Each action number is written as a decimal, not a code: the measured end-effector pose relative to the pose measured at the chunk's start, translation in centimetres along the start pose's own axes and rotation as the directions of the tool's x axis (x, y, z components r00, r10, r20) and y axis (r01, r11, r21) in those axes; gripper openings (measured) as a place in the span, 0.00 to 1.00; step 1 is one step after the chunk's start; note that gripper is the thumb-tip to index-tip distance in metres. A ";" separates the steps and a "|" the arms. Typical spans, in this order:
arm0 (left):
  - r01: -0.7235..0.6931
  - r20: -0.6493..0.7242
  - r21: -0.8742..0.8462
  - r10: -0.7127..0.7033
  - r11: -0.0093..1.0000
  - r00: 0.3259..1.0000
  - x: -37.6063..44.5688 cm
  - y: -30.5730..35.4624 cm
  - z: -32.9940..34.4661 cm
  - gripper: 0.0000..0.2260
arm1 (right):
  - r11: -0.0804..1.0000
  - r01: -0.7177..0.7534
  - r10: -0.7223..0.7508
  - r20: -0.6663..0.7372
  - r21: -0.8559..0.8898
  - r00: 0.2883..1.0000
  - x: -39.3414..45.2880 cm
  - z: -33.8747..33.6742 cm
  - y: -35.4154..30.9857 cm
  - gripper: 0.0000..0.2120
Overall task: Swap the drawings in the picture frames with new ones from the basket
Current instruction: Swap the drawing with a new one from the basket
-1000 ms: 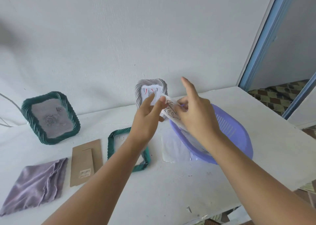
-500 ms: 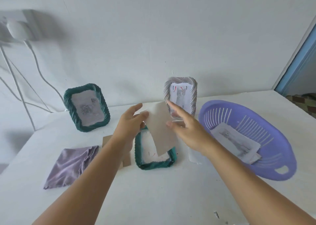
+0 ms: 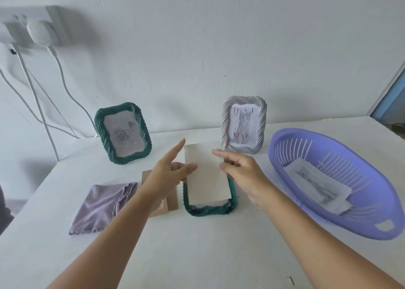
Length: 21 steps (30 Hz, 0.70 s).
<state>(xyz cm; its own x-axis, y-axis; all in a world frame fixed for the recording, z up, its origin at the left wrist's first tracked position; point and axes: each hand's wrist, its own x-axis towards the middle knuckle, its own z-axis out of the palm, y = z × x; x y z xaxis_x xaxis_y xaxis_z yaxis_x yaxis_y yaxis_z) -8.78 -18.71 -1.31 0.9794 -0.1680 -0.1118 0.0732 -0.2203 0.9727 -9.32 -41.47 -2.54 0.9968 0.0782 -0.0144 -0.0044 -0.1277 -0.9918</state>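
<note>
At the centre of the frame, both hands pinch the drawing (image 3: 206, 174) by its side edges, left hand (image 3: 166, 177) and right hand (image 3: 243, 172), above the open green frame (image 3: 208, 208), and the thin, floppy sheet looks easily creased, best held by its edges.

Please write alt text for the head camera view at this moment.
Both hands, left hand and right hand, hold a blank-backed paper sheet over a green frame lying flat on a white table. Behind stand a green frame and a grey frame with a cat drawing; a purple basket holds papers at right.
</note>
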 end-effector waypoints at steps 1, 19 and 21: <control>-0.007 -0.001 0.021 0.007 1.000 1.000 0.1 -0.3 0.0 0.33 | 1.000 -0.004 0.004 0.000 0.003 1.000 0.0 0.0 -0.1 0.19; -0.094 -0.063 0.527 0.149 0.845 0.987 0.7 -3.7 1.2 0.21 | 0.926 0.055 -0.045 0.036 -0.374 0.998 0.1 0.0 1.8 0.22; -0.087 -0.070 0.553 0.150 0.828 0.986 0.6 -3.6 1.4 0.21 | 0.896 0.072 -0.059 0.042 -0.438 0.997 0.1 0.0 1.6 0.23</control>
<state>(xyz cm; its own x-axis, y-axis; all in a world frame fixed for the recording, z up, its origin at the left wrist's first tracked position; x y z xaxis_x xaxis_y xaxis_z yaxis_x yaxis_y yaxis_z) -8.71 -19.32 -5.14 0.9901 -0.1311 0.0501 -0.1282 -0.6998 0.7027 -9.26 -41.70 -4.14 0.9911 0.1272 0.0391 0.1024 -0.5418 -0.8342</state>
